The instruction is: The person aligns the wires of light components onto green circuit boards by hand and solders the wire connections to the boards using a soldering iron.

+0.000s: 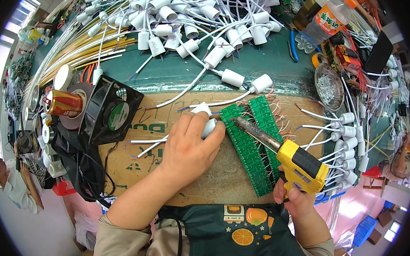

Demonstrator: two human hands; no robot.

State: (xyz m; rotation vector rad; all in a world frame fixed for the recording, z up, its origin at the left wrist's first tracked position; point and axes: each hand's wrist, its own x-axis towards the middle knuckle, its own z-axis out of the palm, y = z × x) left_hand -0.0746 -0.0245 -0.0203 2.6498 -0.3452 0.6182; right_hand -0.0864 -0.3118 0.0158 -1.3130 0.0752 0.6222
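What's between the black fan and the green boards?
In the head view, the left hand, holding a white socket, lies between the black fan and the green boards, over bare cardboard.

Bare brown cardboard mat (218, 183) lies open below the green circuit-board strips (253, 144); a black square fan (110, 110) blocks the left, white corded lamp sockets (346, 143) the right.

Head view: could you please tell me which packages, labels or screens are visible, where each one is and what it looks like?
Clear plastic bottle, upper right, lying tilted: orange cap, orange-and-white label.
Red and gold drink can, left, on its side by the black fan.
Round green-and-white sticker on the fan's hub.
Red packet, right, behind the metal dish.
Dark flat phone-like slab, far right, screen off.
Cardboard sheet with green print, under the left hand.
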